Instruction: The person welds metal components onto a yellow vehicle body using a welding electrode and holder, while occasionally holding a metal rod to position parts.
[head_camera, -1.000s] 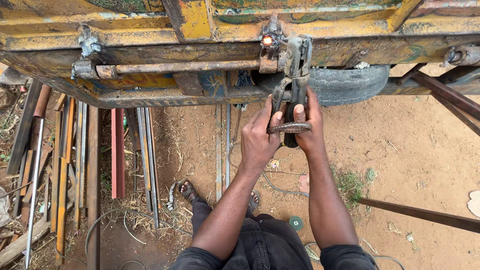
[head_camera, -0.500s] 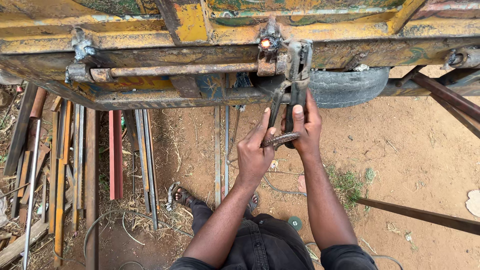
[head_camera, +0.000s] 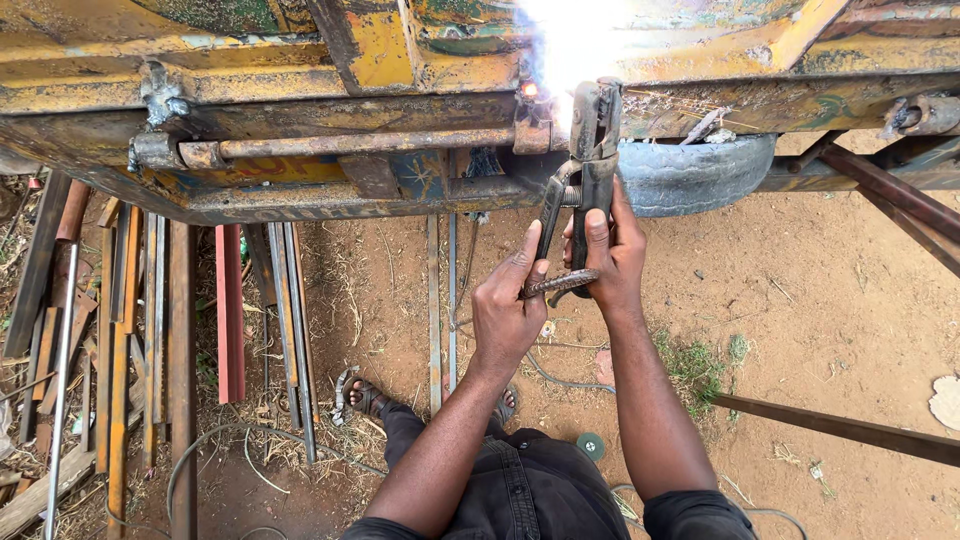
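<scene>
Rusty frame under the arc

Steel, yellow and flaking, makes up the frame overhead, and a white arc burns at its joint beside the hinge rod. The right hand is closed around the electrode holder, whose clamp points up into the glare. The left hand pinches a short ribbed bar crosswise just under the holder, touching the right thumb. Welding looks to be under way; the next move likely calls for a steady tip kept on the seam. Metal strips lie on the dirt.
</scene>
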